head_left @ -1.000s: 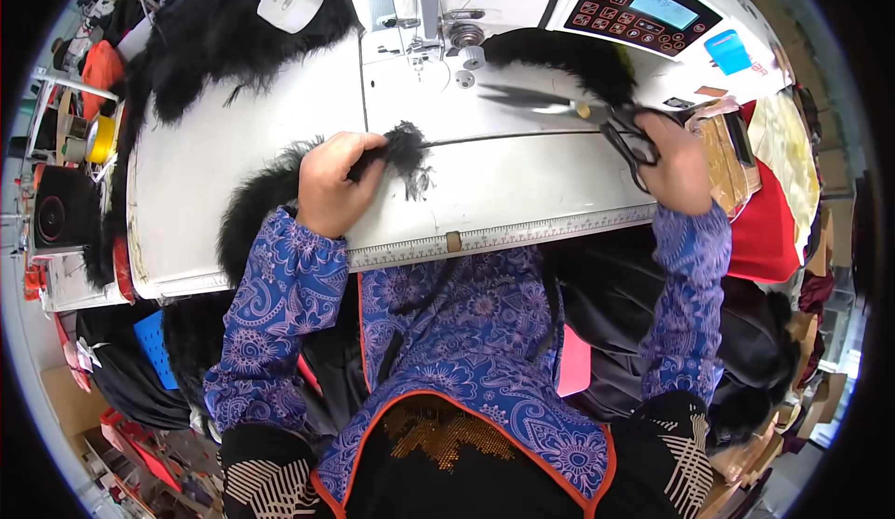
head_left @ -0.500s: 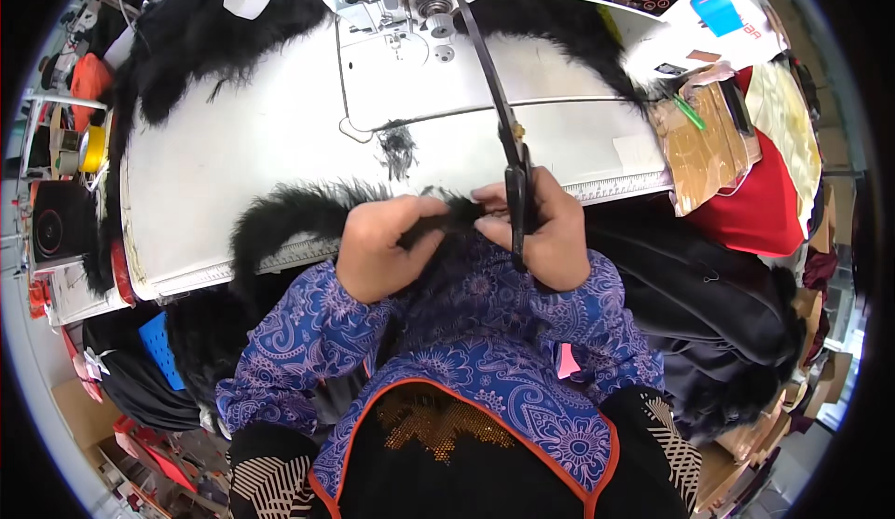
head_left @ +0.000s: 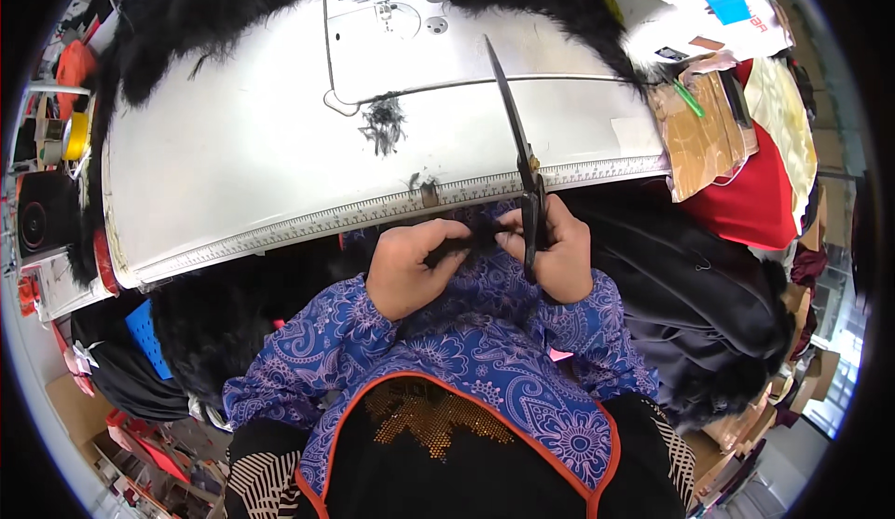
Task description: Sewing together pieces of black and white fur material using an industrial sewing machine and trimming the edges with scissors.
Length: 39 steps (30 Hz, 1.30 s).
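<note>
Fur between two hands, seen from my remote station: the black fur [head_left: 480,241] lies just off the near edge of the white table [head_left: 233,165], above the lap, bridging the gap between the left hand [head_left: 415,265] and the right hand [head_left: 562,256]. Its visible span runs roughly left to right, though I cannot tell its full length against the dark clothing. The left hand is curled, thumb and finger pinching the fur's left side; the right hand is closed about the handles of the scissors [head_left: 529,165], its fingertips meeting the fur's right side. I judge the governing relation to be this crossing of axes: the blades point far and slightly left, over the ruler [head_left: 597,173], away from the fur. Both hands are close to the fur; neither is clearly nearer.
</note>
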Available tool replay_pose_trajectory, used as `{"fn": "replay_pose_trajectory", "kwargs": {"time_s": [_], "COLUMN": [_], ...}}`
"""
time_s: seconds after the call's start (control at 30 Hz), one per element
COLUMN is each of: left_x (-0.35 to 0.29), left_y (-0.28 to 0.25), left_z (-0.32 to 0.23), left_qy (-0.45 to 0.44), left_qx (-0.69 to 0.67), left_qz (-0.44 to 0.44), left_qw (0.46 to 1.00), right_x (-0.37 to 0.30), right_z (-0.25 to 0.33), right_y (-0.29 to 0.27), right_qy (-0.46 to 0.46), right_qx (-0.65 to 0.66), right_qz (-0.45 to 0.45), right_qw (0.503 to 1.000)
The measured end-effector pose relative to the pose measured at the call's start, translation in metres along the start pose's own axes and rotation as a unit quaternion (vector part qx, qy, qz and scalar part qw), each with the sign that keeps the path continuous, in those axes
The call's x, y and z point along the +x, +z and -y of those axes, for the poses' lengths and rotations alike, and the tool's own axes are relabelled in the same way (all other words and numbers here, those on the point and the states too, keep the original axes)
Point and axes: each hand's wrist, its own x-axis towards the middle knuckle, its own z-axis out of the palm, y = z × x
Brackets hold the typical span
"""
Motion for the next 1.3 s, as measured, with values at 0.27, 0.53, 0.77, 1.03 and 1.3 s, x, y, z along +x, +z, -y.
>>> {"fn": "replay_pose_trajectory", "kwargs": {"time_s": [0.27,0.53,0.77,1.03,1.3], "left_x": [0.002,-0.011,-0.017,-0.057,-0.090], "left_y": [0.001,-0.026,-0.038,-0.089,-0.115], "left_z": [0.003,0.012,0.014,0.027,0.039], "left_qy": [0.008,-0.020,-0.018,-0.105,-0.107], "left_qx": [0.010,0.091,0.111,0.125,0.168], "left_qz": [-0.002,-0.091,-0.124,-0.116,-0.230], "left_qw": [1.000,0.991,0.986,0.980,0.953], "right_x": [0.003,0.017,0.025,0.022,0.024], "right_z": [0.001,0.005,0.007,0.002,-0.006], "right_y": [0.001,0.017,0.031,0.030,0.031], "right_qy": [0.001,-0.078,-0.088,-0.146,-0.145], "right_qx": [0.050,-0.088,-0.068,-0.101,-0.035], "right_qz": [-0.024,-0.126,-0.133,-0.189,-0.154], "right_qw": [0.998,0.985,0.985,0.966,0.977]}}
